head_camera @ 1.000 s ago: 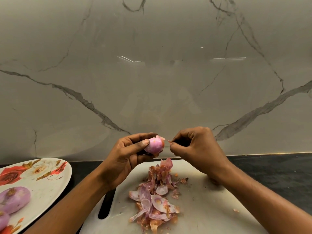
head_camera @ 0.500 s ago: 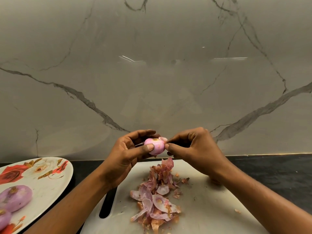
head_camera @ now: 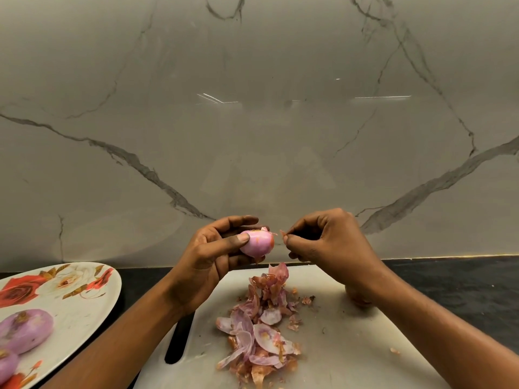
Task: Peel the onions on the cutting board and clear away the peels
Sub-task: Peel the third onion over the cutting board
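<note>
At eight o'clock in the view a flowered plate (head_camera: 84,304) is seen on the dark counter (head_camera: 463,279). Two peeled onions (head_camera: 25,329) are laid on it toward its lower left. Just right of the plate, at six o'clock, a white cutting board (head_camera: 351,346) is laid, with its handle slot (head_camera: 177,343) turned toward the plate.

Above the board's far edge a pink, mostly peeled onion (head_camera: 257,242) is held in the air by the left hand (head_camera: 207,254). The thumb is pressed on its near side and the fingers are curled behind and beneath it.

At three o'clock from the onion, just apart from it, a small scrap of peel (head_camera: 283,233) is pinched between thumb and forefinger of the right hand (head_camera: 328,242); the other fingers are curled in.

A heap of peels (head_camera: 261,327) is spread on the board at six o'clock from the onion, and loose flakes (head_camera: 395,351) are scattered at four o'clock from the heap. A brownish rounded thing (head_camera: 356,300) is half hidden under the right wrist; what it is cannot be told. A veined marble wall (head_camera: 252,108) is seen behind.
</note>
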The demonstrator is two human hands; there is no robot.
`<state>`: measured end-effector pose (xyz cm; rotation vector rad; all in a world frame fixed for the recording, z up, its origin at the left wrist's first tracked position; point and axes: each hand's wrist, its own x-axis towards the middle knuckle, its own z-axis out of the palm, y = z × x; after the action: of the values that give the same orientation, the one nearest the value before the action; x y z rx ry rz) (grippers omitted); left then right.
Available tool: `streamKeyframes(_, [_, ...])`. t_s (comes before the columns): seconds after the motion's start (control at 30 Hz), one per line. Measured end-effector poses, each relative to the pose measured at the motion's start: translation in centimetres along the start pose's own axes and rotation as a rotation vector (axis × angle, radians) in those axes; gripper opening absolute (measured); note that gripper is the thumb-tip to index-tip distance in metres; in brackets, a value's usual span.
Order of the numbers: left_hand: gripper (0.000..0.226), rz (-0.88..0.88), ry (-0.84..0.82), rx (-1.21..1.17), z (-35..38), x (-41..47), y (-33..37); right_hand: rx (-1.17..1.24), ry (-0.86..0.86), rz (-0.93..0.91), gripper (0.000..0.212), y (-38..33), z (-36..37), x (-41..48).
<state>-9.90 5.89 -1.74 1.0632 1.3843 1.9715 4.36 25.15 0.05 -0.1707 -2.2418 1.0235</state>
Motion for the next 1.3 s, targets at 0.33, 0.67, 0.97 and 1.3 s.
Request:
streamKeyframes(0.33, [0.033, -0.025, 0.045, 0.060, 0.8, -0.1, 0.0, -0.001, -0.175, 0.011, 0.050, -0.5, 0.5, -0.2])
streamKeyframes(0.67, [0.044, -0.036, -0.002, 0.288, 0.9, -0.4, 0.0, 0.010, -0.194, -0.009, 0.030, -0.8, 0.5, -0.5])
streamKeyframes(0.97, [0.048, 0.014, 0.055, 0.364, 1.0, -0.4, 0.5, 0.082, -0.190, 0.032, 0.030, -0.8, 0.3, -0.3])
streamKeyframes(1.3, [0.050, -0.006, -0.002, 0.297, 1.2, -0.7, 0.8, 0.096, -0.159, 0.076, 0.018, -0.6, 0.2, -0.2])
